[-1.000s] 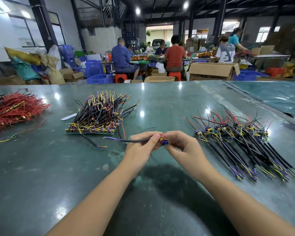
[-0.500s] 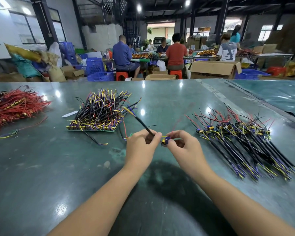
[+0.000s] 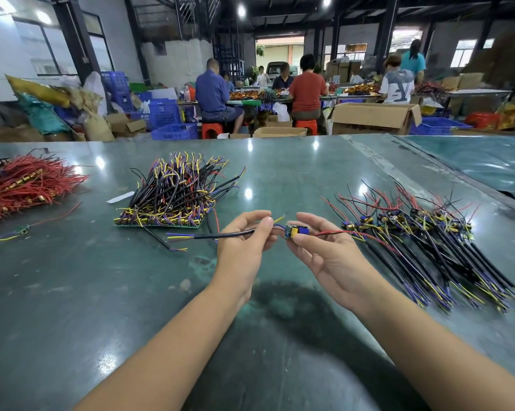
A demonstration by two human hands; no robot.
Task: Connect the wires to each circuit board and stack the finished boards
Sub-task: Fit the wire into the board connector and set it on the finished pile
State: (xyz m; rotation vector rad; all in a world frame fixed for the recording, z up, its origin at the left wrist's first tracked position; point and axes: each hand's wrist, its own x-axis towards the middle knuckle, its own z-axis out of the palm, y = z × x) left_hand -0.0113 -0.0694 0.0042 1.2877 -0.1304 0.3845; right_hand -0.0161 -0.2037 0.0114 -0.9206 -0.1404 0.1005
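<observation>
1. Circuit board: the small one I am working on sits above the middle of the green table, pinched between my two hands and clear of the surface.
2. Far left, a heap of red wires runs off the left edge of the view, with one loose wire piece lying just in front of it.
3. Between that heap and the next pile the tabletop is bare, apart from a white slip.
4. Left of centre stands the panel of unseparated boards, its black, yellow and purple leads bristling up and toward the right; it is well apart from my hands.
5. My left hand is closed on the black cable, thumb and forefinger pinching it near the board; the cable's stripped yellow and purple ends point left over open table.
6. My right hand grips the circuit board by its edges with the fingertips; a red lead trails right from it.
7. Right of that hand lies the row of finished boards, cables fanned toward the near right, close to my right wrist.
8. Behind the row a seam crosses the table diagonally; the near table in front of my forearms is bare.
</observation>
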